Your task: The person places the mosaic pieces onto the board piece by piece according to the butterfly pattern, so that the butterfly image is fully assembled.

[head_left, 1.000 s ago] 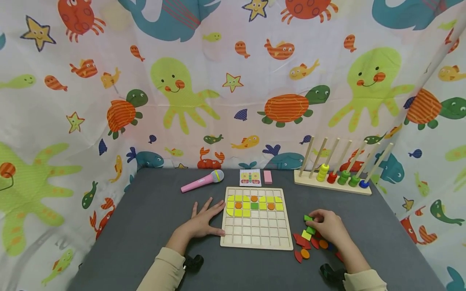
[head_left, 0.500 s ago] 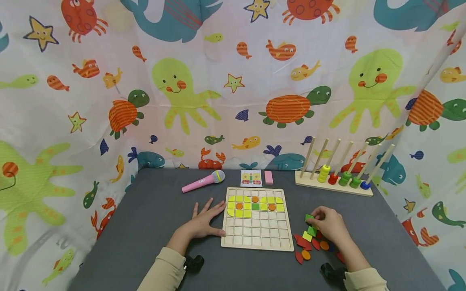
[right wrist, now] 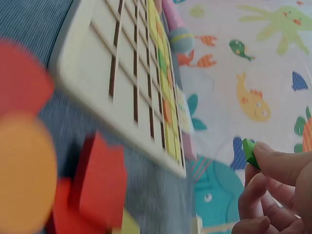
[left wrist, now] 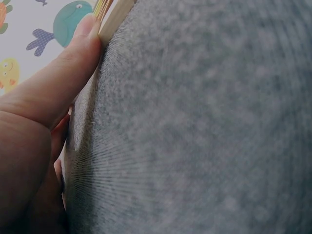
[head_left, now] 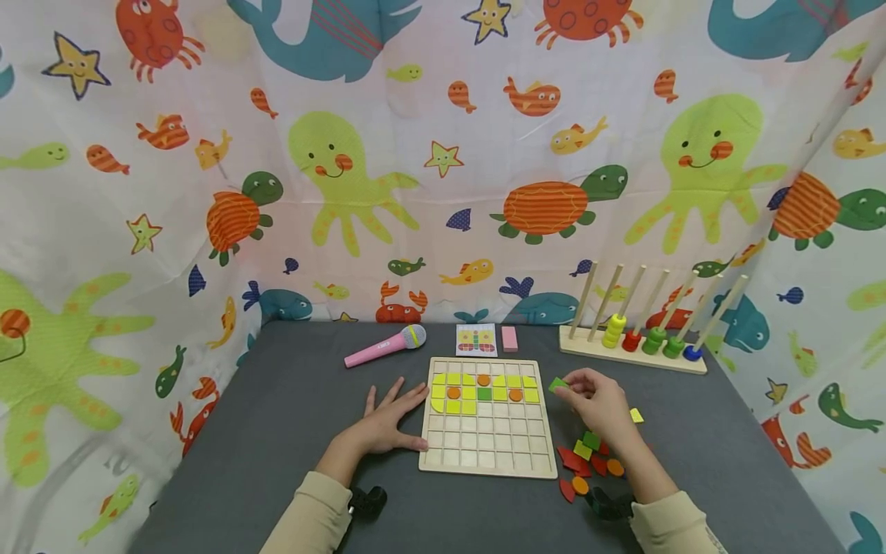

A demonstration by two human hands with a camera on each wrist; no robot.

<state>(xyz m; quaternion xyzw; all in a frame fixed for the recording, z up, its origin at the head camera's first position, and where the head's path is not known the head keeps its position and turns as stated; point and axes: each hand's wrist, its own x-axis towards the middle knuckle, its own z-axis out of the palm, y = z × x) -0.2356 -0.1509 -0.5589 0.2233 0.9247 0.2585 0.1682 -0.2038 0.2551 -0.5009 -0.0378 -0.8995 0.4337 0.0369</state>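
1. The left hand (head_left: pixel 384 425), lower left of centre, lay with fingers spread wide, touching the board's left edge.
2. The board (head_left: pixel 477 442), lower centre, bore yellow, orange and green tiles (head_left: pixel 453 378) towards its top.
3. A green square (head_left: pixel 557 384), right of centre, was pinched in the right hand (head_left: pixel 601 402).
4. Loose pieces (head_left: pixel 571 459) lay on the counter (head_left: pixel 277 431), lower right.
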